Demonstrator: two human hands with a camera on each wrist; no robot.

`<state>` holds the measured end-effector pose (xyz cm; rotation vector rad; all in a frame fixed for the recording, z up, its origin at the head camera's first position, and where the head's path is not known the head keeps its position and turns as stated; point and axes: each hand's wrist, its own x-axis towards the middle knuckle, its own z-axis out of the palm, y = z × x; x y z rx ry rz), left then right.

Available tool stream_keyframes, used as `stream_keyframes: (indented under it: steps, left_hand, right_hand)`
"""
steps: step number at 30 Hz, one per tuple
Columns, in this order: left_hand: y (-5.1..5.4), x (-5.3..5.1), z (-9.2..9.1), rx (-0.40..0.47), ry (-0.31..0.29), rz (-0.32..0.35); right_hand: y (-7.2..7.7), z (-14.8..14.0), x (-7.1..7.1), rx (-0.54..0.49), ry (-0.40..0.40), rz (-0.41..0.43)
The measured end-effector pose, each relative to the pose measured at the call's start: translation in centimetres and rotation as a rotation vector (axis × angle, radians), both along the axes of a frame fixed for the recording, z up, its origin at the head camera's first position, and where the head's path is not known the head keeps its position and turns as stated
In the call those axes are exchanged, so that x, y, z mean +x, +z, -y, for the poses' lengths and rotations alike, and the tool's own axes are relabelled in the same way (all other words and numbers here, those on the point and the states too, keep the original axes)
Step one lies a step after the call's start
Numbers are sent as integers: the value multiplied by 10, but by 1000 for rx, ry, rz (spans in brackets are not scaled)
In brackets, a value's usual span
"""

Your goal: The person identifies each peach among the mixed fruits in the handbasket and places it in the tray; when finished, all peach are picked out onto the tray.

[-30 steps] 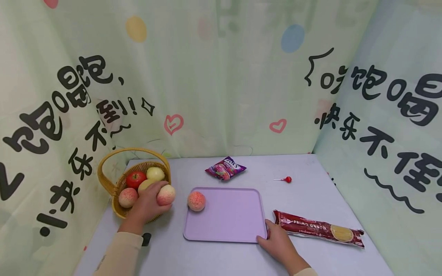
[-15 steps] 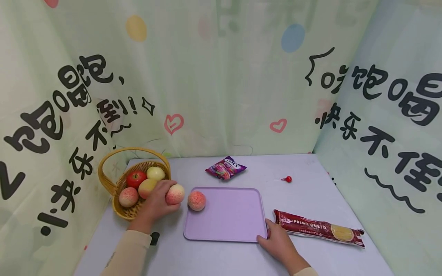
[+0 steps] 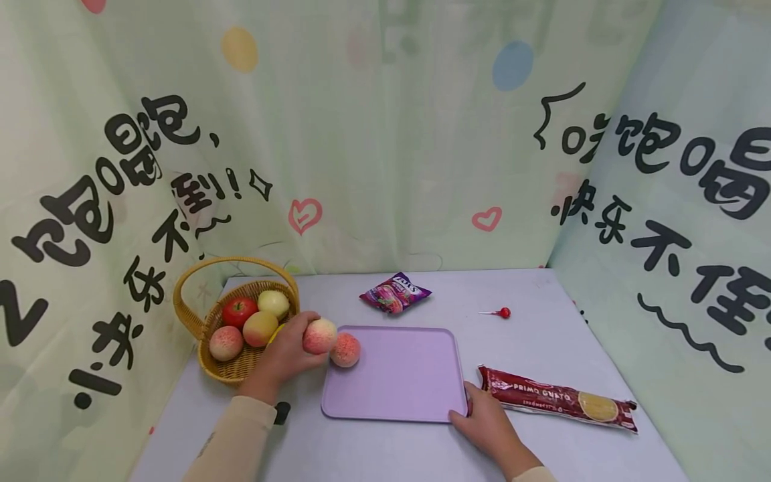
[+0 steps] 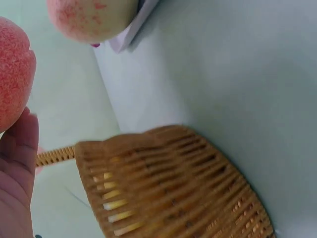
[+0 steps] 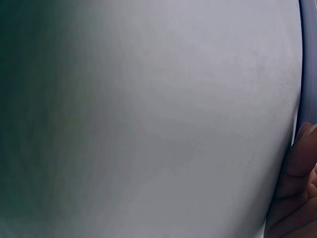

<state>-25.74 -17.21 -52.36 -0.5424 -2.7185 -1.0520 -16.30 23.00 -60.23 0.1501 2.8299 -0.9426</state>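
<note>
Head view gives us a person's left hand [image 3: 288,355] gripping a pale-and-pink round peach [image 3: 320,336], the fingers curled behind it and the peach held at the left edge of a flat lilac rectangular tray [image 3: 397,375]. Just beside it, at the tray's left side, we see a coral-pink round peach [image 3: 346,351]. The right hand [image 3: 490,422] grips the tray's near right corner, thumb along the front rim and fingers at the right side; from the right wrist we make out only part of those fingers against the rim.

Near the left hand stands a tan woven basket [image 3: 212,373] with a tall arched handle. Inside it we count a glossy red round fruit [image 3: 239,311], a pale yellow-green round fruit [image 3: 274,302], a yellow-orange round fruit [image 3: 260,329] and a speckled pink peach [image 3: 226,343]; something bright yellow shows past the left hand, too hidden for us to name. From the left wrist we look at the basket's slatted side, with fingers touching a pink fruit at the picture's edge.

Behind the tray lies a shiny purple snack bag [image 3: 395,294], and to its right a small red-headed item on a thin white stick [image 3: 502,312]. Beyond the right hand we find a long maroon spaghetti packet [image 3: 560,400] set slantwise on the white table [image 3: 385,455]. Pale green curtains [image 3: 391,134] with black lettering surround everything.
</note>
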Motion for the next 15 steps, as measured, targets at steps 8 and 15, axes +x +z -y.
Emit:
stream_keyframes:
  steps: [8, 15]
  left_hand:
    - [2, 0, -19, 7, -23, 9]
    - [1, -2, -32, -8, -53, -15]
  right_hand:
    - [-1, 0, 0, -12, -1, 1]
    - [-2, 0, -1, -8, -2, -8]
